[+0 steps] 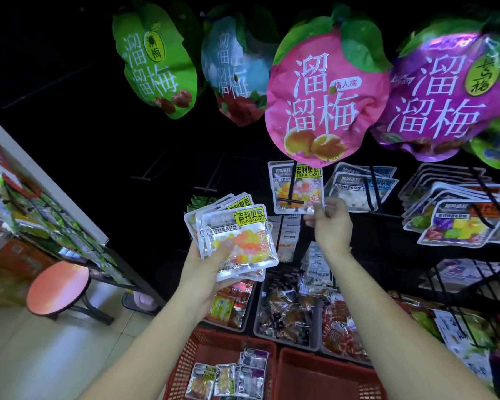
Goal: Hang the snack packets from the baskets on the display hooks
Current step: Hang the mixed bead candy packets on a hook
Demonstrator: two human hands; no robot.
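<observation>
Directly below the pink plum bag (pixel 326 90), one bean packet (pixel 296 186) is seen threaded on a black hook (pixel 291 201), its lower right corner pinched by the right hand (pixel 331 226). Below and left of the bag, a fanned stack of like packets (pixel 237 241) is gripped by the left hand (pixel 205 267). Far below the bag, loose packets (pixel 228 376) are held in a red basket (pixel 188 353).

left forearm (pixel 159 336) and right forearm (pixel 384 327) both bare from the lower edge of the frame to the wrist; left hand (pixel 202 272) and right hand (pixel 331 229) bare too
</observation>
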